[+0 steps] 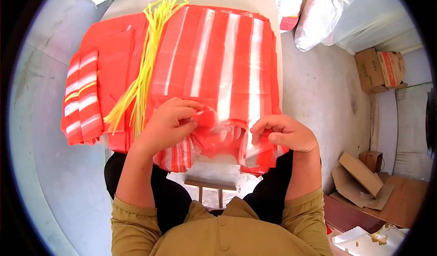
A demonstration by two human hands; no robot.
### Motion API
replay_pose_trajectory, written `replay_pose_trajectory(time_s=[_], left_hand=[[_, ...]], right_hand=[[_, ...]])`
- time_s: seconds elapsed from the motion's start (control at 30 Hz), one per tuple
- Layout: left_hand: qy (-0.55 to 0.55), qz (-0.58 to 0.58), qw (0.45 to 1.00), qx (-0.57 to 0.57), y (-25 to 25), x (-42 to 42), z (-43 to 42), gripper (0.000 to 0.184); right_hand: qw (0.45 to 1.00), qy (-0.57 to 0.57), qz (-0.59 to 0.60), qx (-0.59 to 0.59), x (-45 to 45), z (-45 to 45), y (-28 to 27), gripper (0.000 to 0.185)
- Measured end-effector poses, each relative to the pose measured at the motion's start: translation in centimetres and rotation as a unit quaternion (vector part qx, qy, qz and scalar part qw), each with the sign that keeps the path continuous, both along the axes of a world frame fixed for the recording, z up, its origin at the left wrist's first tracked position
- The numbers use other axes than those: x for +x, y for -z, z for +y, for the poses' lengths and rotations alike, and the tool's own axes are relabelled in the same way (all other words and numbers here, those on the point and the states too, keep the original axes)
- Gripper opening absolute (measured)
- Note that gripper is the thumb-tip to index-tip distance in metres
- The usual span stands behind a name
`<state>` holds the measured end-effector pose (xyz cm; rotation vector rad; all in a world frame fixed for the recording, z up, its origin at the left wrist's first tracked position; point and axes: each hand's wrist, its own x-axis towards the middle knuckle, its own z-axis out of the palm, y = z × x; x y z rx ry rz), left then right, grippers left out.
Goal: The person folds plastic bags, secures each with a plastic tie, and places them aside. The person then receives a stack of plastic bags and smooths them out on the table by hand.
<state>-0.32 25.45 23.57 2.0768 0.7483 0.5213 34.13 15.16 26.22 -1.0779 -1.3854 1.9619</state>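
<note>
A stack of red plastic bags with white stripes lies on the pale table. At its near edge, my left hand pinches the red and clear film of the top bag. My right hand is at the right of the cut-out near edge, its fingers curled over the film; whether they grip it is hidden. Yellow strips lie along the stack's left side. Farther left, a folded striped bundle with a yellow tie rests on more red bags.
White sacks stand beyond the table at the upper right. Cardboard boxes sit by the right wall, and an opened carton lies on a brown surface at the lower right. Wooden bars show below the table edge.
</note>
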Motion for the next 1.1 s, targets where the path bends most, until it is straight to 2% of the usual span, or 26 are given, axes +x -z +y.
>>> replay_pose_trajectory(time_s=[0.1, 0.23, 0.33, 0.43, 0.53, 0.57, 0.67, 0.7, 0.8, 0.97, 1.07, 1.1], left_hand=[[0.004, -0.003, 1.000, 0.004, 0.3, -0.1, 0.1, 0.014], [-0.001, -0.016, 1.000, 0.004, 0.1, -0.1, 0.0, 0.014], [-0.002, -0.014, 1.000, 0.015, 0.1, -0.3, -0.1, 0.015], [-0.004, -0.018, 1.000, 0.014, 0.1, -0.4, 0.1, 0.017], [-0.032, -0.020, 0.998, -0.054, 0.0, -0.3, -0.1, 0.019], [-0.046, -0.020, 0.995, -0.088, 0.1, -0.3, -0.2, 0.019], [-0.090, -0.045, 0.974, -0.201, 0.5, -0.1, -0.5, 0.021], [-0.101, -0.064, 0.968, -0.221, 0.9, -0.1, -0.5, 0.019], [-0.120, -0.107, 0.951, -0.265, 2.2, -0.1, -0.3, 0.017], [-0.111, -0.118, 0.938, -0.307, 1.6, -0.1, -0.1, 0.020], [-0.081, -0.057, 0.954, -0.282, 0.2, -0.4, 0.0, 0.022], [-0.071, -0.074, 0.957, -0.271, 0.3, -0.4, -0.1, 0.021]], right_hand=[[0.998, -0.046, -0.040, 0.013, -1.7, 0.5, -1.2, 0.042], [0.974, -0.172, -0.142, 0.037, -4.6, -0.1, -1.7, 0.044], [0.971, -0.168, -0.164, -0.046, -4.8, -0.5, -2.1, 0.045], [0.975, -0.174, -0.119, 0.064, -3.1, -0.8, -1.4, 0.045], [0.990, -0.127, -0.029, 0.052, -1.3, -1.2, -2.3, 0.044], [0.994, -0.110, -0.016, 0.004, -0.7, -1.3, -3.0, 0.041], [0.987, 0.088, -0.094, -0.095, 0.3, -1.7, -3.8, 0.033], [0.978, 0.109, -0.177, -0.020, 0.7, -1.5, -2.7, 0.031], [0.929, 0.242, -0.264, 0.091, -0.1, -0.7, -0.3, 0.029], [0.911, 0.314, -0.249, 0.099, -0.8, -0.3, 1.1, 0.035], [0.901, 0.316, -0.258, 0.145, -0.9, -0.2, 1.7, 0.037], [0.902, 0.310, -0.263, 0.147, -0.9, -0.1, 1.6, 0.038]])
